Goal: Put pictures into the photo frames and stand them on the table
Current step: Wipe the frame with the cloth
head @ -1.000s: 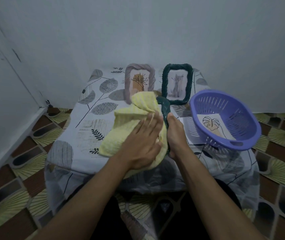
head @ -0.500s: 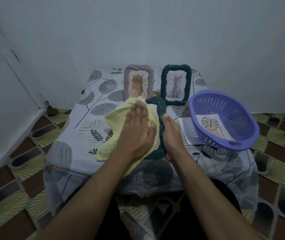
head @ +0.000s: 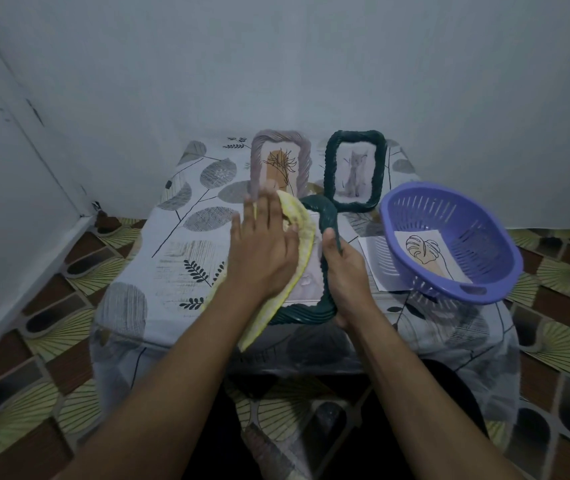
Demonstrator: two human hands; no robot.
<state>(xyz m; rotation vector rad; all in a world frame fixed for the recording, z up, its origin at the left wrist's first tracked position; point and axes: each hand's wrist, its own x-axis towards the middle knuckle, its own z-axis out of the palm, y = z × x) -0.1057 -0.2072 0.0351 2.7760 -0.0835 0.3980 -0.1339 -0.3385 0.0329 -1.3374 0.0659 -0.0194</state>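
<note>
**Green frame flat under the cloth, left of the basket**

Nearest, just left of the purple basket (head: 484,247), the held green frame (head: 325,216) lies flat on the tabletop (head: 190,244). Its long axis runs straight away from the person. 1 short end sits at the tabletop's near edge and the other points toward the wall. A pale picture shows inside it, face up.

The right hand (head: 345,271) is on the frame's long side nearest the basket, with fingers and thumb curled round that rail. The left hand (head: 262,251), on the frame's far side from the basket, lies with fingers straight and spread. Its palm presses a yellow cloth (head: 302,230) onto the frame's face, and the cloth covers the frame's left half.

The basket tilts, its open mouth turned toward the person. A leaf drawing (head: 422,249) lies inside it, and a white sheet (head: 371,261) sticks out from under its left side.

Farther back and left of the basket, 2 frames stand upright with their long axes vertical, facing the person. The standing green frame (head: 328,171), holding a cat picture, is closer to the basket. The mauve frame (head: 278,137), holding a plant picture, stands beside it, farther from the basket.
</note>
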